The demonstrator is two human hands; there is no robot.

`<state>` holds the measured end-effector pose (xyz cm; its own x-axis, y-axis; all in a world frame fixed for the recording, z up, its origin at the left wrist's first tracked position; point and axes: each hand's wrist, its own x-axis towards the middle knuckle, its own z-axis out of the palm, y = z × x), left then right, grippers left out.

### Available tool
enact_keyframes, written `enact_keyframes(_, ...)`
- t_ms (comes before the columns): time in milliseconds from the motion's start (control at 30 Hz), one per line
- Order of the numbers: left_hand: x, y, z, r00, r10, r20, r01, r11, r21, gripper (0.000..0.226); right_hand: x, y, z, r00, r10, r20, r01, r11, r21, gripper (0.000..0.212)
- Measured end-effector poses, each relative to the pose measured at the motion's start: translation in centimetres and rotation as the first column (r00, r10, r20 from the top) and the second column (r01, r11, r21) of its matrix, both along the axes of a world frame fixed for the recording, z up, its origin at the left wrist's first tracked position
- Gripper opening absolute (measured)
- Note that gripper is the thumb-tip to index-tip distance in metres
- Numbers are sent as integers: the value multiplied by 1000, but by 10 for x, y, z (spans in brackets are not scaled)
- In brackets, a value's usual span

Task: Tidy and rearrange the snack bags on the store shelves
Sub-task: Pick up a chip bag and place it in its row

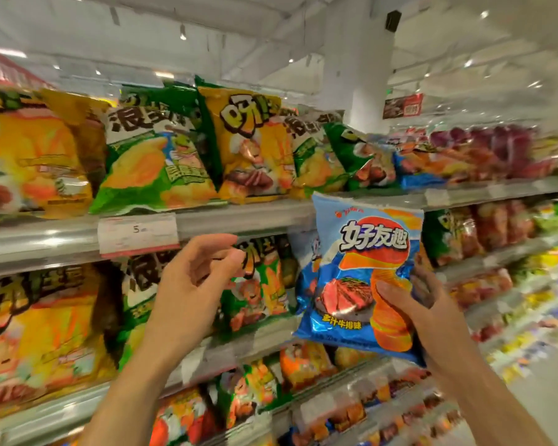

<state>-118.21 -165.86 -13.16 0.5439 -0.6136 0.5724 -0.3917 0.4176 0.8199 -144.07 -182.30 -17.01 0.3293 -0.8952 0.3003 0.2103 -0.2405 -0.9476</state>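
- Our right hand (pixel 432 313) grips a blue snack bag (pixel 364 272) by its lower right edge, thumb across the front, fingers curled behind; the bag stands upright in front of the second shelf (pixel 78 233).
- Our left hand (pixel 194 284) holds nothing: fingers loosely curled, thumb and forefinger nearly meeting, raised before a green-and-yellow bag (pixel 258 281) below the price tag (pixel 138 232).

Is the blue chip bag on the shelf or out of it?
Out. The right hand holds the blue chip bag upright, in front of the shelves.
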Motion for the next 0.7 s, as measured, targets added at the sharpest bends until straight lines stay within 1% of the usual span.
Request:
enact_keyframes(100, -20, -53, 0, 998, -63, -24, 62, 998, -18, 20, -26, -38, 3, 998, -69, 14, 69, 997, -16, 108)
enact_keyframes(167, -34, -84, 0, 994, -103, -23, 103, 994, -25, 20, -40, -62, 6, 996, -78, 36, 79, 997, -15, 98)
enact_keyframes(267, -54, -124, -2, 988, -157, 0, 157, 987, -15, 30, -60, -93, 8, 994, -104, 25, 105, 993, -48, 66)
enact_keyframes(300, -60, -136, -2, 986, -166, -1, 166, 986, -7, 31, -67, -102, 8, 993, -117, 24, 118, 992, -36, 60)
enact_keyframes(333, -67, -147, -2, 985, -172, -4, 172, 985, 1, 29, -74, -112, 7, 991, -128, 31, 129, 991, -24, 60)
enact_keyframes(367, -72, -158, -3, 985, -173, -3, 173, 985, 6, 26, -81, -122, 5, 989, -140, 38, 140, 990, -9, 67)
enact_keyframes(467, -91, -187, -3, 986, -167, 5, 166, 986, 18, 21, -100, -151, -1, 985, -154, 71, 154, 988, 18, 99)
enact_keyframes(500, -97, -196, -4, 986, -166, 0, 166, 986, 17, 23, -106, -161, -2, 985, -158, 74, 157, 987, 21, 105)
enact_keyframes(567, -111, -213, -5, 986, -163, -15, 163, 987, 8, 29, -116, -179, -2, 987, -137, 84, 136, 991, 17, 106)
enact_keyframes(667, -133, -236, -5, 992, -122, -17, 122, 993, 5, 29, -133, -212, -3, 990, -81, 115, 81, 997, 6, 89)
enact_keyframes(700, -141, -245, -6, 995, -96, -11, 96, 995, 2, 27, -140, -225, -3, 992, -57, 117, 57, 998, 3, 89)
